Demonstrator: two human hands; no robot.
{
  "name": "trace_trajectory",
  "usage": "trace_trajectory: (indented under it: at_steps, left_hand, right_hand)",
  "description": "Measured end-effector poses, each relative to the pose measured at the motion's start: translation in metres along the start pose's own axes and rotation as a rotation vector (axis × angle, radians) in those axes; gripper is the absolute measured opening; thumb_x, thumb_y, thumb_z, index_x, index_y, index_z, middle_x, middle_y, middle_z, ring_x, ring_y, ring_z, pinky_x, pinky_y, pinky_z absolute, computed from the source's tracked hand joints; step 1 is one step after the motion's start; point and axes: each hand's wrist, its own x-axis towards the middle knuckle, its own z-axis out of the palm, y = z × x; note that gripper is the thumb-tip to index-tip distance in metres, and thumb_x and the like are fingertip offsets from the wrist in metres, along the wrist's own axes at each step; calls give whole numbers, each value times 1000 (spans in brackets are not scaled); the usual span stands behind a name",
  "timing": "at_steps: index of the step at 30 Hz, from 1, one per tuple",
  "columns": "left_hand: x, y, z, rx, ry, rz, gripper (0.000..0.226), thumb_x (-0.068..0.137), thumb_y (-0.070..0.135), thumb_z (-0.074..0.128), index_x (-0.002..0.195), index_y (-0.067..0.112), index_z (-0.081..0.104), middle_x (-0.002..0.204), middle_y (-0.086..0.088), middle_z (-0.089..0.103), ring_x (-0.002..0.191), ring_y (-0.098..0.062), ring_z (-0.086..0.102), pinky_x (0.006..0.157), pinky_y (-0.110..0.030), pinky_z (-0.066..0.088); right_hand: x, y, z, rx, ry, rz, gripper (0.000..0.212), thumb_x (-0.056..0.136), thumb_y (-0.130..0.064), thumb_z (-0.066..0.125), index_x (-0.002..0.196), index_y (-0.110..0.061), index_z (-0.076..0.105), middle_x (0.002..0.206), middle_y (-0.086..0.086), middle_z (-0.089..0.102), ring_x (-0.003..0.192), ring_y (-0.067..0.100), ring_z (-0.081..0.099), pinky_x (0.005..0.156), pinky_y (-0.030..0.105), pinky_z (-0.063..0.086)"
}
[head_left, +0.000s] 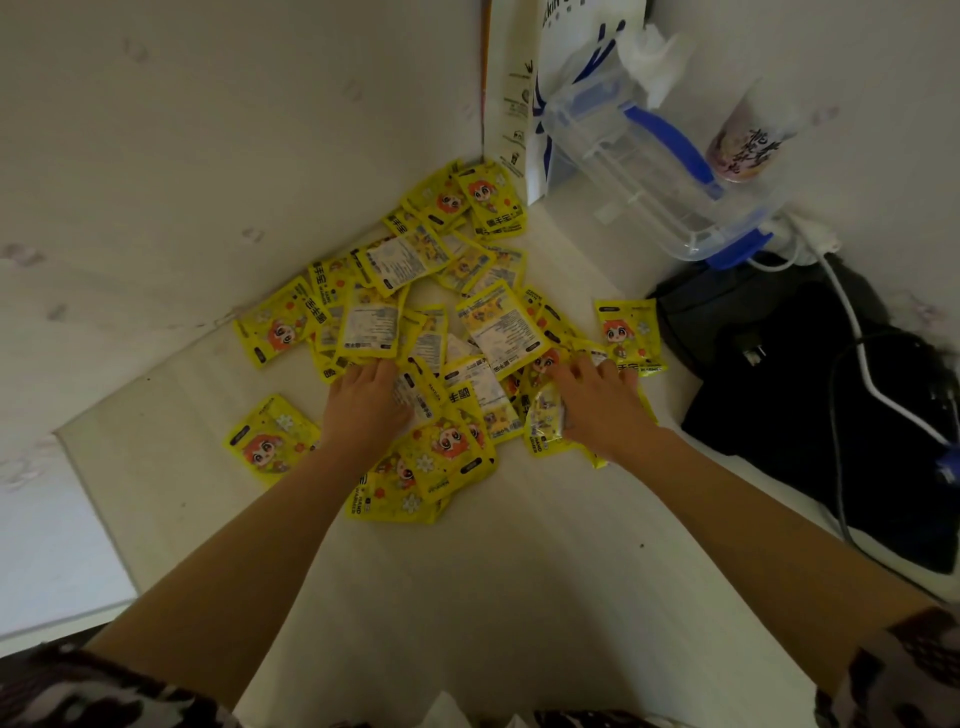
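Note:
Several yellow hand-warmer packets (498, 322) with a red-haired cartoon figure lie scattered in a pile on a white table (519, 571), some face up, some showing the printed back. My left hand (363, 405) lies palm down on the pile's left side, fingers spread flat over packets. My right hand (602, 400) rests on the pile's right side, its thumb against a crumpled packet (545, 421); whether it grips that packet is unclear. One packet (270, 441) lies apart to the left, another (628, 332) apart to the right.
A clear plastic box with blue clips (660, 171) stands at the back right, beside a white paper bag (524, 104) and a cup (743, 140). A black bag (789, 384) with white and black cables lies at the right. Walls close the table's left and back.

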Motion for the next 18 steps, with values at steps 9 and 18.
trace_trajectory:
  at_steps: [9, 18]
  left_hand:
    - [0, -2, 3, -113, -131, -126, 69, 82, 36, 69, 137, 12, 36, 144, -11, 41, 137, -31, 31, 107, -49, 31]
    - [-18, 3, 8, 99, -63, 182, 55, 81, 31, 70, 129, 13, 50, 136, -9, 50, 136, -29, 35, 111, -43, 25]
  right_hand:
    - [-10, -1, 4, -1, 41, 16, 76, 75, -25, 69, 142, -16, 34, 124, 13, 49, 108, 35, 45, 87, 46, 33]
    - [-20, -5, 9, -63, 58, 41, 63, 53, -26, 85, 109, -15, 60, 98, 13, 58, 87, 35, 55, 76, 49, 41]
